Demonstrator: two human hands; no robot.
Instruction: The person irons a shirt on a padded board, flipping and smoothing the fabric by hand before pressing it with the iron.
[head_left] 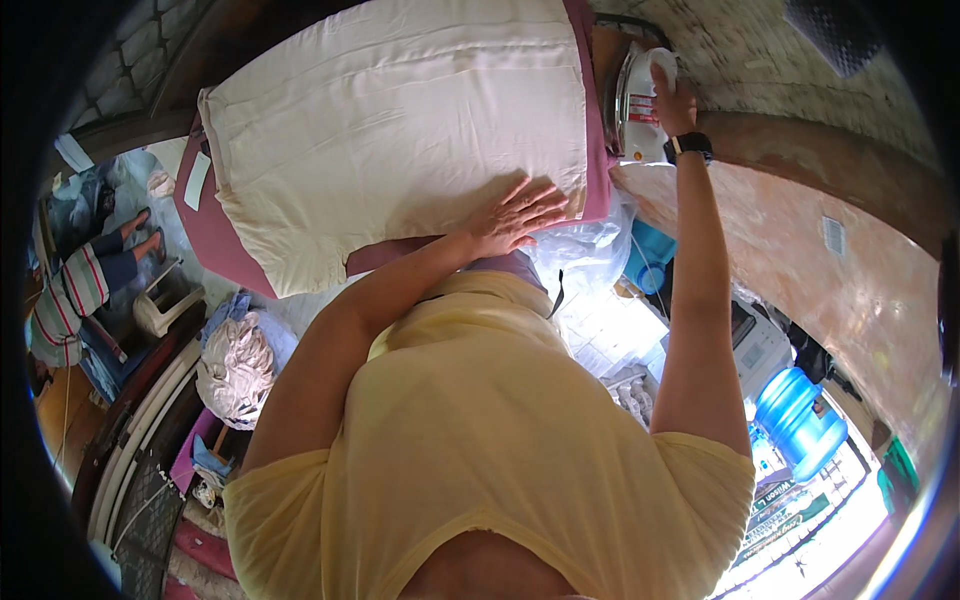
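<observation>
A cream cloth [400, 120] lies spread over a maroon-covered ironing board [230, 235], with a few creases and a folded band along its far side. My left hand [515, 215] rests flat on the cloth's near right corner, fingers outstretched. Off the board's right end, my right hand [675, 103] is closed round the handle of a white iron [640, 95] with a red-marked label. The iron sits at a metal-rimmed rest beside the board; its soleplate is hidden. A dark watch is on my right wrist.
A stained wall [790, 200] runs close along the right. Clear plastic wrapping [585, 250] hangs under the board, near a blue water jug [800, 422]. At left are a bundle of pale cloth [236, 370], a plastic stool [165, 305] and another person in striped clothing [70, 300].
</observation>
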